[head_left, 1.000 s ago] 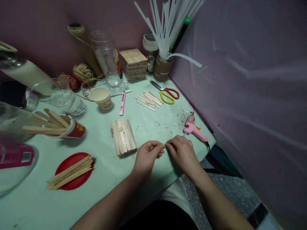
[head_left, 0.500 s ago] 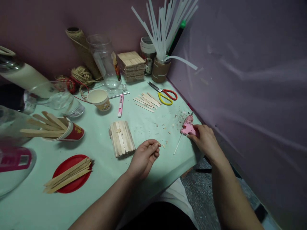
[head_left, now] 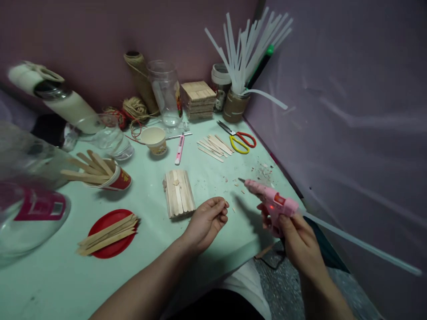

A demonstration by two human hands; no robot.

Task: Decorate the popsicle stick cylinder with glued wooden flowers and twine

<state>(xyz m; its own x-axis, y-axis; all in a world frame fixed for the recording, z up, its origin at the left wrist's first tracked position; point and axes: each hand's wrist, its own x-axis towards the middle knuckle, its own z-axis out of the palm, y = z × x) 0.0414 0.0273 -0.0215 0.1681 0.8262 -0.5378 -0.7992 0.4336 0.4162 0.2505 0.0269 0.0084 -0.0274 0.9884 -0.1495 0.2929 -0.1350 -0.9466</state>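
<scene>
My right hand [head_left: 295, 233] grips a pink hot glue gun [head_left: 271, 200], lifted off the table with its nozzle toward the left. A small red light glows on its side, and a long clear glue stick [head_left: 363, 242] sticks out of its back. My left hand [head_left: 210, 220] is closed in a pinch above the table; whatever lies between the fingertips is too small to make out. Just left of it sits a small box-like piece covered in wooden craft sticks [head_left: 180, 198], with a little wood chip on top.
Scissors [head_left: 238, 140], cut wood strips [head_left: 215, 146] and a pink utility knife [head_left: 180, 149] lie behind. Craft sticks rest on a red plate [head_left: 96, 229] and in a paper cup [head_left: 122, 178]. Glue sticks stand in a brown jar [head_left: 235, 106]. Wood scraps dot the table [head_left: 160, 275].
My right hand has lifted the glue gun off the table and turned its nozzle to the left. My left hand keeps its pinch at nearly the same place. The view has shifted slightly.
</scene>
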